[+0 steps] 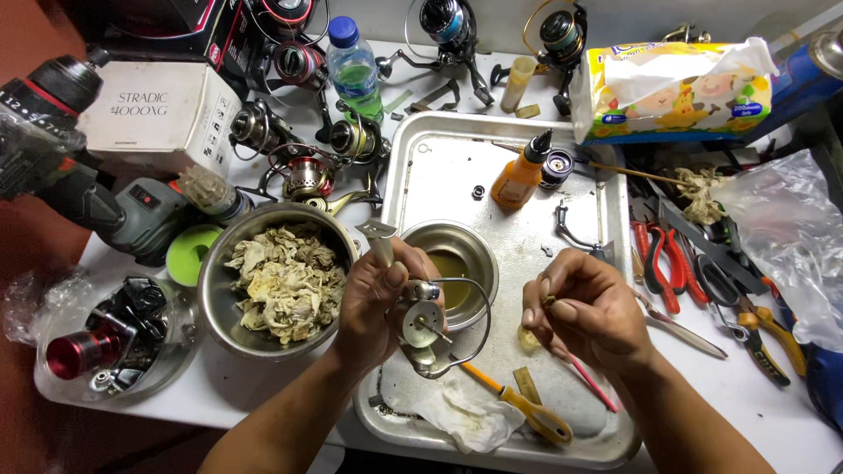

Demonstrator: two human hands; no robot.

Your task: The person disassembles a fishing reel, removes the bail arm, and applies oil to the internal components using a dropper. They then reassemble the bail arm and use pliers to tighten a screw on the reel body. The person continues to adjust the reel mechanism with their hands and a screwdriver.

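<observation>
Holding a reel part, the left hand wraps its fingers around the grey stem, and the round metal part with its wire loop sticks out to the right. The right hand is curled up, with its fingertips pressed together on something tiny; what it is cannot be told. A thin pink stick pokes out under that hand.

Both hands are over a metal tray. Between the hands and a little past them sits a small bowl with brownish liquid. Near the wrists lie a yellow-handled tool and a crumpled white cloth. Farther up the tray stands an orange bottle with a black tip.

Just left of the left hand is a big bowl full of dirty wipes. Right of the right hand lie red pliers. Far beyond the hands are fishing reels, a water bottle and a tissue pack.
</observation>
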